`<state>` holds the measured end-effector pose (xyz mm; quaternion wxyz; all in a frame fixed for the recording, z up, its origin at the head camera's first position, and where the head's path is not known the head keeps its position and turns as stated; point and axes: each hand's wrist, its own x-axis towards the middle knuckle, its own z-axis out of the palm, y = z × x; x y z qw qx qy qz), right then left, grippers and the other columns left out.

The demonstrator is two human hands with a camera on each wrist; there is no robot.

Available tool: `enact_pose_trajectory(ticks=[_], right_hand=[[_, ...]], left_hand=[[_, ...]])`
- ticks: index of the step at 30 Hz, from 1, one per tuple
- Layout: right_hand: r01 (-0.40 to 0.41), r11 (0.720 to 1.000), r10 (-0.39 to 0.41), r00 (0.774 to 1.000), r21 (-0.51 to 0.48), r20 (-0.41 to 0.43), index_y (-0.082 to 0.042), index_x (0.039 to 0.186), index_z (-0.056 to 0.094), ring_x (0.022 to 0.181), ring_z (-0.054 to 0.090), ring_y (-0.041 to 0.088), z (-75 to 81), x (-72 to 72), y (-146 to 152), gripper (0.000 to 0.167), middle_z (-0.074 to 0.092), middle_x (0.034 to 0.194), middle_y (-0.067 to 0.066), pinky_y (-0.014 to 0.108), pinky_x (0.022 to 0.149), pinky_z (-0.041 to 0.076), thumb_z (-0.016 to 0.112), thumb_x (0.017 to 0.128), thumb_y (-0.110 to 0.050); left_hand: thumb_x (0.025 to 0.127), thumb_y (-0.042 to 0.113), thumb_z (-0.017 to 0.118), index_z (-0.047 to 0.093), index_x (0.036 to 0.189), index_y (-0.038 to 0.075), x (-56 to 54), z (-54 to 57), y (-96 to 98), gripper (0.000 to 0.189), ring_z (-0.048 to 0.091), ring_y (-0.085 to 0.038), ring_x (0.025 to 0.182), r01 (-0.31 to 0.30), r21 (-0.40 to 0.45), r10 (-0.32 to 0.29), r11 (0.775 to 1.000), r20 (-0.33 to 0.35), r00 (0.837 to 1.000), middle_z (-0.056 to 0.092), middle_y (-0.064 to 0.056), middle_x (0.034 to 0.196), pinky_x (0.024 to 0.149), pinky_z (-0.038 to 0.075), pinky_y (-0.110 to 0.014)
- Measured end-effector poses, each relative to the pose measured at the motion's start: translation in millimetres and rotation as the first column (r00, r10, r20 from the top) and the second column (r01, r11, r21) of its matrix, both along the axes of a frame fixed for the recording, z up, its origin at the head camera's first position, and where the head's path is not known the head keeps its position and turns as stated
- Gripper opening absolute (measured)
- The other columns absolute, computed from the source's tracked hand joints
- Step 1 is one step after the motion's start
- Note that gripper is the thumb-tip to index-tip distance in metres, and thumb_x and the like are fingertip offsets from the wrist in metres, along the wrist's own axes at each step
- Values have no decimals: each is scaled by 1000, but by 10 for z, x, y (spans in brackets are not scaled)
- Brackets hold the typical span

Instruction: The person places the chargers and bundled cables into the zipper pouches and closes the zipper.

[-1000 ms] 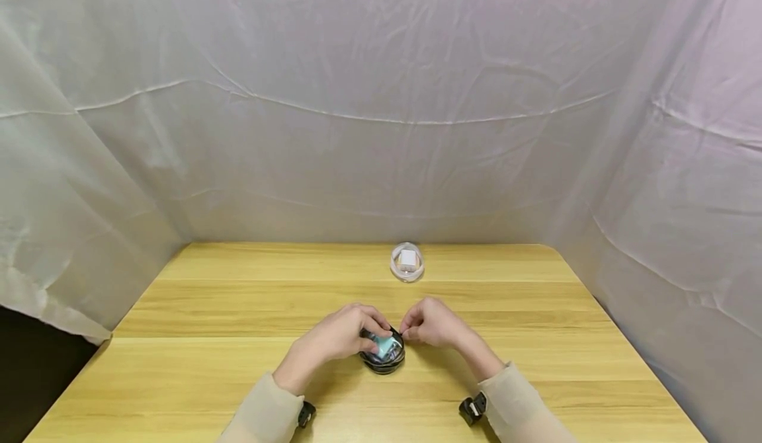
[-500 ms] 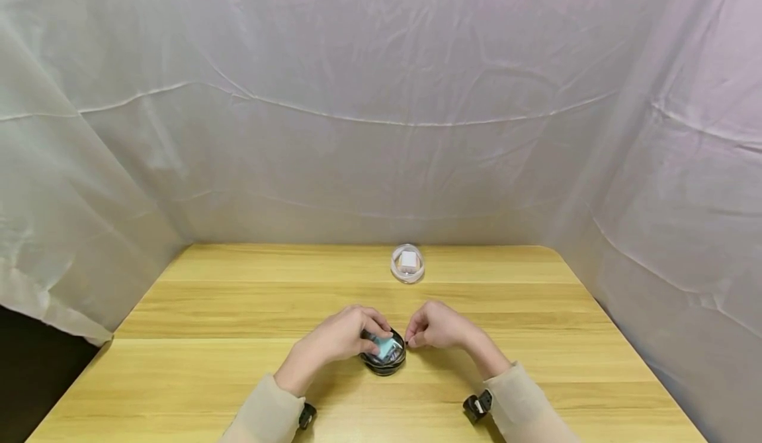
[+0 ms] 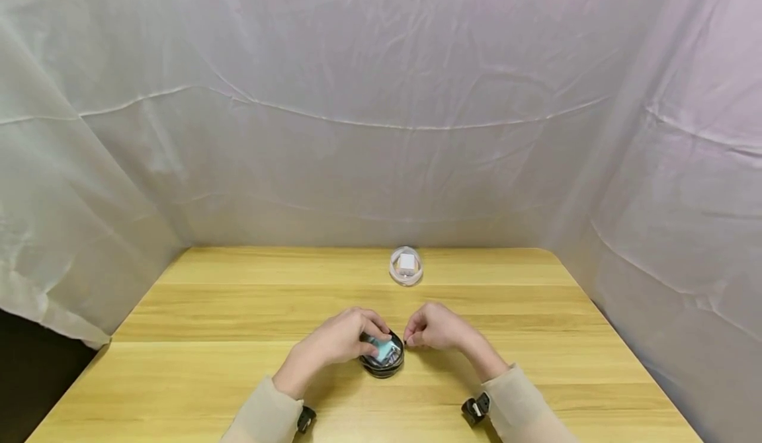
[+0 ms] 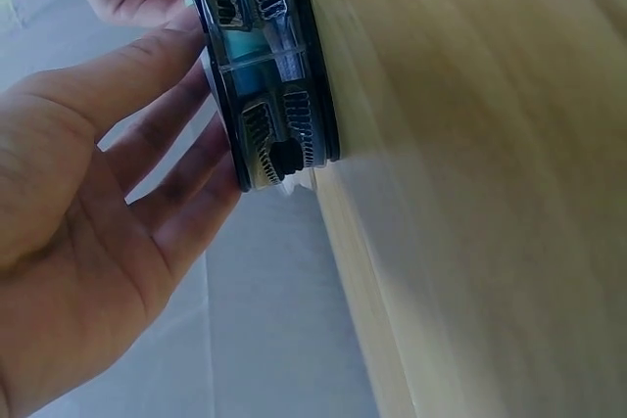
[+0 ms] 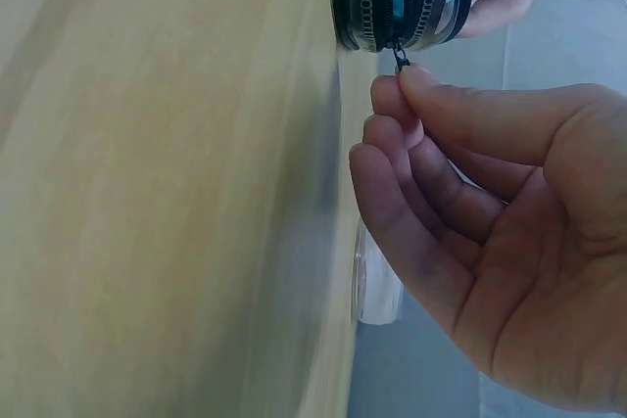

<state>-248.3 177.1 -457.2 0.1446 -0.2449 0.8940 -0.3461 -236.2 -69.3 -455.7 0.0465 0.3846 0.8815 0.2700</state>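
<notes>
A small round clear pouch [image 3: 381, 371] with black trim stands on the table in front of me, a light-blue item [image 3: 385, 348] inside it. My left hand [image 3: 342, 336] grips it from the left, thumb and fingers on its faces. In the left wrist view, the pouch's zipper teeth [image 4: 257, 132] run apart along the side, with blue showing between them. On the pouch's right, my right hand [image 3: 437, 327] pinches the black zipper pull [image 5: 402, 59] between thumb and index finger. The right wrist view shows the other fingers loosely curled below.
Near the table's back edge lies a second round clear pouch [image 3: 394, 276] with white trim, a white block [image 3: 407, 261] inside it. Pale curtains [image 3: 381, 165] hang behind and at both sides of the wooden table [image 3: 238, 311].
Over the last second my right hand has shifted slightly to the right with the zipper pull. My left hand and the pouch have stayed nearly in place.
</notes>
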Motion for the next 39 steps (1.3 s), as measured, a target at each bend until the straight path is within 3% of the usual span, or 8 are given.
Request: enact_pose_trajectory(ticks=[8, 17, 23, 32, 39], right_hand=[[41, 999, -41, 998, 20, -37, -7, 83, 75, 60, 56, 9, -19, -9, -46, 10, 68, 72, 1, 24, 54, 48, 76, 90, 0], [56, 998, -56, 996, 3, -74, -10, 83, 76, 67, 58, 11, -54, -31, -80, 11, 71, 77, -1, 25, 58, 50, 76, 89, 0], [28, 999, -30, 997, -28, -68, -8, 82, 76, 65, 58, 9, -78, -63, -80, 11, 72, 77, 1, 23, 57, 50, 76, 89, 0], [13, 999, -16, 998, -49, -60, -9, 82, 76, 63, 58, 8, -94, -73, -72, 12, 72, 76, 3, 22, 55, 49, 75, 90, 1], [0, 1000, -1, 999, -31, -53, -9, 83, 76, 65, 58, 9, -68, -53, -54, 14, 72, 77, 1, 22, 56, 50, 75, 90, 2]], left_hand=[[86, 14, 85, 82, 113, 15, 21, 14, -28, 27, 65, -18, 115, -27, -43, 25, 999, -40, 999, 73, 6, 119, 101, 55, -39], [84, 17, 87, 82, 109, 17, 75, 47, -11, 26, 64, -13, 107, -34, -58, 30, 998, -69, 997, 69, 11, 107, 95, 56, -34], [84, 17, 87, 81, 113, 17, 65, 9, 1, 29, 63, -15, 116, -14, -57, 8, 998, -102, 995, 70, 9, 117, 103, 53, -37], [85, 14, 86, 82, 113, 19, 45, -18, -9, 28, 64, -14, 114, 15, -26, -17, 1000, -93, 996, 71, 11, 113, 103, 53, -37], [86, 16, 86, 82, 112, 22, 43, -38, 4, 27, 64, -12, 112, -12, -37, 9, 999, -78, 997, 70, 14, 110, 101, 54, -35]])
